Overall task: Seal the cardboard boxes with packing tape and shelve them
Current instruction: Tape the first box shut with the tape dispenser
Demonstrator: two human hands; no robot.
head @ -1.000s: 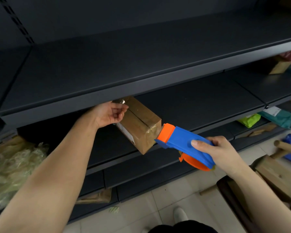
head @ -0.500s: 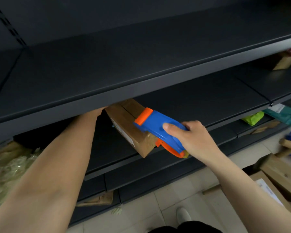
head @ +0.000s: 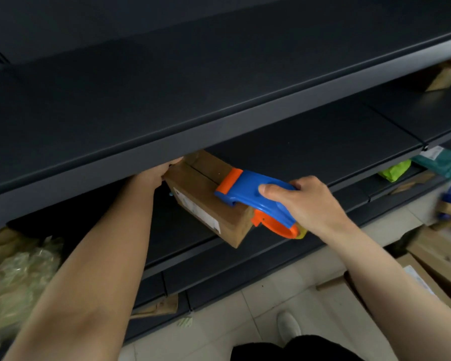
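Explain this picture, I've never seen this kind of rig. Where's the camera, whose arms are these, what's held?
There is no machine here. A person wears one wide-angle camera on the head, looking forward and down, so the two bare arms coming in from the bottom are that person's own.

The left hand holds the far end of a cardboard box; the upper shelf hides part of that hand. The box lies at the front of a dark shelf, its near corner past the edge.

The right hand grips a blue and orange tape gun. Its orange front end rests on the box top, on the seam between the flaps.

At lower right, more boxes lie on the tiled floor. At lower left there is crumpled plastic.
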